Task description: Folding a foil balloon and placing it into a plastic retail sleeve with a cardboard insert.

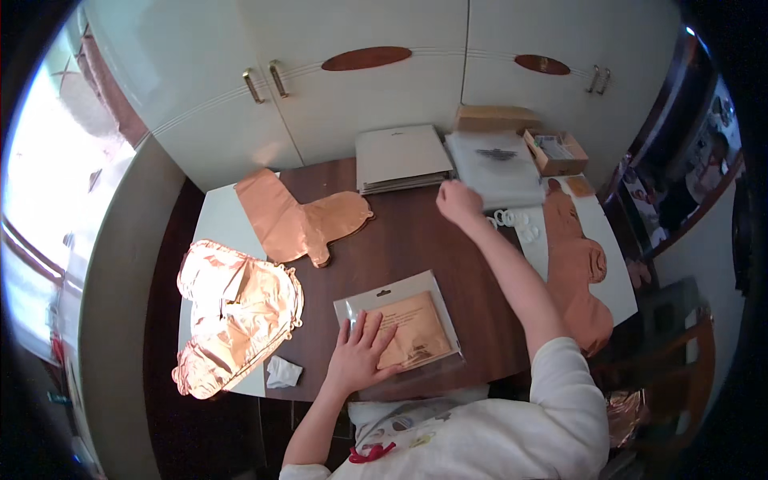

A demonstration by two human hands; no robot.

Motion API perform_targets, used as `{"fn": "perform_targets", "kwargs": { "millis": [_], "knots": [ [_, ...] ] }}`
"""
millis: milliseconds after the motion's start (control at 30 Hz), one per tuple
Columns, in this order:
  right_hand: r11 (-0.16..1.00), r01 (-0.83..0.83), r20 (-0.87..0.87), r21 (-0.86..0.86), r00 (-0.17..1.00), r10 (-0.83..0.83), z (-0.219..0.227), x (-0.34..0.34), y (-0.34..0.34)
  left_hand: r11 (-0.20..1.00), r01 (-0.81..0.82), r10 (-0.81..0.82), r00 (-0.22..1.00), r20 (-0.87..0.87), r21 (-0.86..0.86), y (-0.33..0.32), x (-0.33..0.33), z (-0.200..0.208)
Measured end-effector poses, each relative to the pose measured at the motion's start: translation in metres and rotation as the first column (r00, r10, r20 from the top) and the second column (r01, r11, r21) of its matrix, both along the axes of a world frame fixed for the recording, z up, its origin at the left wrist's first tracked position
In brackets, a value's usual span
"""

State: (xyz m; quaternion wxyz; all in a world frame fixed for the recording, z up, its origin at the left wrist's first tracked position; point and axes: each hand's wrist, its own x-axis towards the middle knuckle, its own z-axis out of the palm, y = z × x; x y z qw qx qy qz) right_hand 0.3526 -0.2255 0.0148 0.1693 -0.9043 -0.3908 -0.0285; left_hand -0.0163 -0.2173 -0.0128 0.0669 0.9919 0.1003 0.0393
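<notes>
My left hand [360, 352] lies flat, fingers spread, on a clear plastic packet [438, 286] with a hang hole at its top. Inside the packet are a pale card and a folded copper-coloured foil piece [424, 320]; small print shows on it. My right hand [460, 203] is stretched out across the table, its fingers curled closed. It is between a stack of grey-white cards [400, 156] and a pile of clear plastic bags [500, 172]. Whatever its fingers may hold is hidden.
Flat copper foil balloons lie at far left [300, 220], near left [236, 312] and right [576, 272]. White rings [524, 224] sit below the bags, beside an open cardboard box [560, 152]. A crumpled white scrap [283, 372] lies near the front edge. White cabinets [368, 96] stand behind the table.
</notes>
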Motion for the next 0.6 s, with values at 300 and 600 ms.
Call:
{"fn": "perform_targets", "kwargs": {
  "millis": [300, 600],
  "knots": [
    [0.979, 0.16, 0.141, 0.128, 0.974, -0.178, 0.038, 0.221, -0.133, 0.999, -0.028, 0.024, 0.996, -0.084, -0.043, -0.001, 0.006, 0.009],
    [0.868, 0.287, 0.007, -0.406, 0.95, -0.311, 0.025, 0.37, -0.178, 0.997, -0.056, 0.047, 0.988, -0.146, -0.058, -0.004, -0.001, 0.002]
  ]
}}
